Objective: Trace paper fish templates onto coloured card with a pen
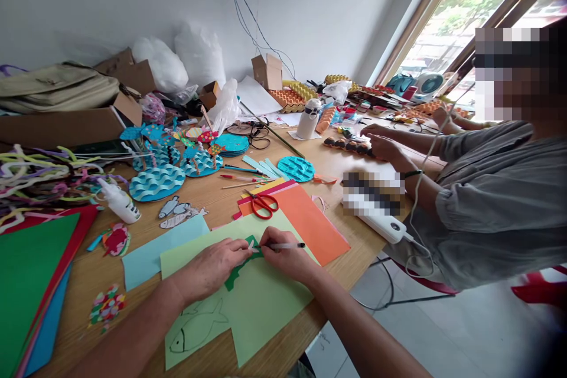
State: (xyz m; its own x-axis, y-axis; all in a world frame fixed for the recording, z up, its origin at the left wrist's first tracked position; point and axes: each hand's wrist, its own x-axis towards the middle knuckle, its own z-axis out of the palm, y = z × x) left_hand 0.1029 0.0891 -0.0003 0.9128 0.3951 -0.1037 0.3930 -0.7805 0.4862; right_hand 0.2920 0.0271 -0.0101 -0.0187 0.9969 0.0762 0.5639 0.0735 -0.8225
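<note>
My right hand (pixel 283 253) is closed round a pen (pixel 292 245) whose clear barrel points right with a dark end. Close beside it, my left hand (pixel 215 266) pinches a small white piece (pixel 251 244) at the pen's tip. Under both hands lies a dark green paper cut-out (pixel 233 279), resting on a large light green sheet (pixel 261 319). A fish outline (pixel 195 331) is drawn in black at that sheet's lower left. Red-handled scissors (pixel 264 205) lie just beyond my hands, across the light green and orange paper (pixel 305 221).
Glue bottle (pixel 121 204), paper fish (pixel 116 240) and blue wavy discs (pixel 157 182) lie at the left. Coloured sheets (pixel 35 271) cover the left edge. A person in grey (pixel 487 207) sits at the right, beside a white power strip (pixel 376 218).
</note>
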